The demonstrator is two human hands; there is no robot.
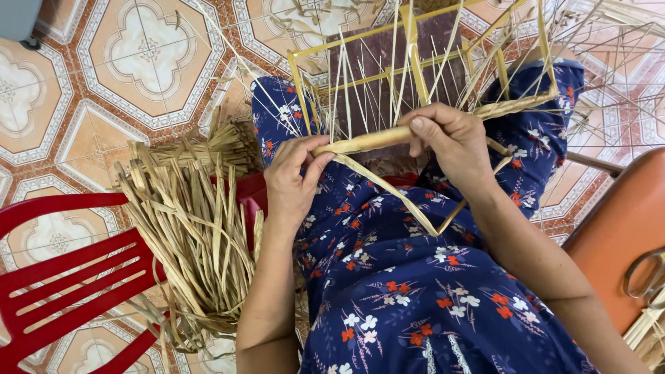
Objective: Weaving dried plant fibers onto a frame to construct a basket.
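The left hand (pixel 294 181) pinched the near end of a twisted reed strand (pixel 367 140), fingers closed on it. The right hand (pixel 450 142) gripped the same strand further along, fingers wrapped shut around it. The strand lay across the lap, against the lower edge of a yellow frame (pixel 415 66) strung with thin stalks. A bundle of dried reeds (pixel 190 235) rested on a red chair (pixel 62 277) beside the left arm

- A twisted rope (pixel 367 140) runs between the left hand (pixel 294 181) and right hand (pixel 451 142).
- A frame (pixel 415 66) stands beyond both hands.
- A straw bundle (pixel 190 228) lies on a chair (pixel 62 277), left of the left hand.
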